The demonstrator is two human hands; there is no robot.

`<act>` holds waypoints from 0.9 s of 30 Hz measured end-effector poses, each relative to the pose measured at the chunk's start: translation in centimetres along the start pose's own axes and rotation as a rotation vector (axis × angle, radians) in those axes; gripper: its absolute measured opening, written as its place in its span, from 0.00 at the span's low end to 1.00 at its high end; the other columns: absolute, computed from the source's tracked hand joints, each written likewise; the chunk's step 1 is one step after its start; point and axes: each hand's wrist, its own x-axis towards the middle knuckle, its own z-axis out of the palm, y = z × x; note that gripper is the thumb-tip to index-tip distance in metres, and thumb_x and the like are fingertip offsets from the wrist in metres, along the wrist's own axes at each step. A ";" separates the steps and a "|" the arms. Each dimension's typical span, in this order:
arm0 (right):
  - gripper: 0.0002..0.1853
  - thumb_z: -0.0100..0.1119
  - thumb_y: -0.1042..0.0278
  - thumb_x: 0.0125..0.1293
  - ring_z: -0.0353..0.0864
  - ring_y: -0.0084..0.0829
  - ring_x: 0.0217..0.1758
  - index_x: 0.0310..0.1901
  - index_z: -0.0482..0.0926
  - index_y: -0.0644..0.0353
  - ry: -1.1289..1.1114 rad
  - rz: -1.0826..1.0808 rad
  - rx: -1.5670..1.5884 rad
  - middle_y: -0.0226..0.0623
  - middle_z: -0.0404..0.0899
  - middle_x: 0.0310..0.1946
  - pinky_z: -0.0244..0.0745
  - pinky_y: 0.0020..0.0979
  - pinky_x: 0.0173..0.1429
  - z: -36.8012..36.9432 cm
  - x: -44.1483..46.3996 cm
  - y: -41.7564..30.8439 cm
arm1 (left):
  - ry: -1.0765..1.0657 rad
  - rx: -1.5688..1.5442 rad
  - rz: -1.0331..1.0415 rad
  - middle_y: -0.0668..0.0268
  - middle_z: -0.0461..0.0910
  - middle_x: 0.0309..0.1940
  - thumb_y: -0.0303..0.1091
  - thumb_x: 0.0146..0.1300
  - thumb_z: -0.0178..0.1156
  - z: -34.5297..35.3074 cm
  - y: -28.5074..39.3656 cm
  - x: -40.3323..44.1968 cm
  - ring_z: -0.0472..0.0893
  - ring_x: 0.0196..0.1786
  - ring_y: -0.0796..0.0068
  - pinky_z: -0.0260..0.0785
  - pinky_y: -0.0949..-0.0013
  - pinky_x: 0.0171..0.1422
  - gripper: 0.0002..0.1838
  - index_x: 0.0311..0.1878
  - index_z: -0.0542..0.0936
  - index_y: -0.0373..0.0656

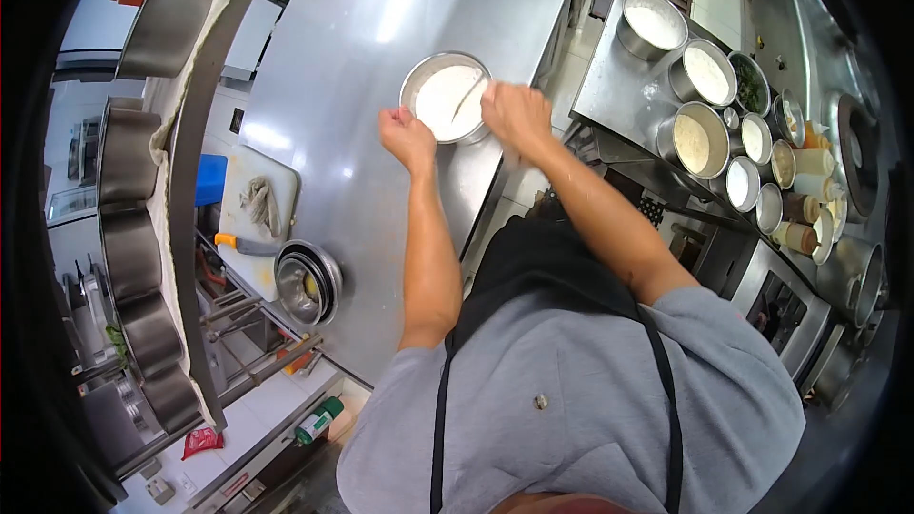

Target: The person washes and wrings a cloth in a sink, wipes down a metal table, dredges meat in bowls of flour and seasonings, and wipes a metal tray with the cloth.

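A round metal bowl (408, 95) of white powder or batter stands on the steel table (343, 57). My left hand (409, 138) is at the bowl's left rim, its fingers curled and apparently pinching the edge. At the right rim is my right hand (516, 116), closed around the end of a thin utensil (466, 98) that dips into the white contents. The right hand is slightly blurred, and the utensil's lower tip is hidden in the white.
To the left lie a cutting board (276, 176) with a cloth (259, 207), an orange-handled knife (249, 246) and stacked metal bowls (328, 262). On the right, a side counter (609, 86) holds several metal pots and bottles. Metal containers (129, 157) line a shelf far left.
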 end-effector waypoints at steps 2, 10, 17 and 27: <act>0.22 0.44 0.52 0.69 0.83 0.55 0.42 0.36 0.85 0.59 -0.107 0.024 0.064 0.52 0.84 0.38 0.76 0.52 0.49 0.6 -2.6 -0.1 | 0.054 -0.100 -0.069 0.61 0.75 0.29 0.34 0.71 0.54 0.7 0.0 -1.2 0.73 0.28 0.66 0.68 0.61 0.37 0.11 0.39 0.72 0.34; 0.26 0.55 0.47 0.69 0.83 0.49 0.49 0.53 0.79 0.66 -0.233 -0.260 0.921 0.52 0.83 0.45 0.74 0.41 0.56 3.6 -8.2 2.0 | -0.013 -0.528 -0.154 0.64 0.71 0.35 0.44 0.74 0.47 -2.8 3.8 -8.2 0.71 0.37 0.73 0.66 0.65 0.42 0.17 0.50 0.69 0.37; 0.22 0.58 0.57 0.70 0.82 0.34 0.51 0.58 0.76 0.65 -0.236 -0.382 1.030 0.49 0.83 0.48 0.74 0.32 0.56 0.7 -6.4 3.3 | 0.056 -0.059 0.310 0.58 0.72 0.43 0.39 0.71 0.55 -3.4 4.6 -2.2 0.72 0.43 0.67 0.67 0.63 0.49 0.16 0.50 0.75 0.34; 0.16 0.57 0.58 0.69 0.77 0.45 0.48 0.55 0.79 0.53 0.398 -0.778 0.285 0.46 0.74 0.48 0.74 0.43 0.46 5.4 -1.7 3.3 | -0.637 -0.284 0.088 0.62 0.78 0.38 0.34 0.69 0.59 2.3 0.3 8.9 0.75 0.41 0.76 0.69 0.68 0.46 0.13 0.52 0.84 0.40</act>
